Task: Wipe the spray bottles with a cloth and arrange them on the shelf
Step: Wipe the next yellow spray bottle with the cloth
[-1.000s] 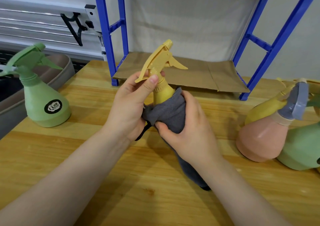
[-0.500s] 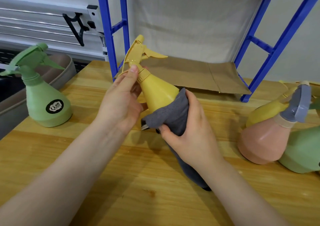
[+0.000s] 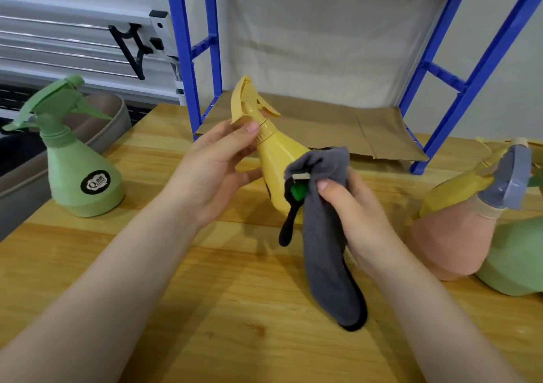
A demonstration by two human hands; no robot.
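Head cam: I count 5 plastic trigger spray bottles. No. 1, the yellow cone-shaped spray bottle [image 3: 276, 159], is off the table, tilted w/ its nozzle up and to the left; my left hand [image 3: 214, 174] pinches its neck just under the trigger, thumb on the ribbed collar, fingers curled behind. My right hand [image 3: 352, 218] grips the grey microfibre cloth [image 3: 323, 235] bunched against the bottle's lower body; the cloth's free end hangs down to the light wooden tabletop [image 3: 205, 294]. The cloth has a black edge, a small white tag and a bit of green showing near my right thumb.

No. 2, a green spray bottle with a black round label [image 3: 79, 174], stands upright at the left, well apart from my hands. At the right 3 more lie tipped together, touching: a pink spray bottle with a grey-blue trigger head [image 3: 449, 241], a second yellow bottle [image 3: 458, 188] behind it, a second green bottle [image 3: 517, 259] partly cut off by the frame edge.

1 blue metal shelf frame [image 3: 188, 59] stands at the back of the table; its bottom level is lined w/ brown cardboard [image 3: 338, 127], no bottle on it. 1 grey-brown plastic tub [image 3: 114, 118] sits behind the left green bottle; can't tell what's in it
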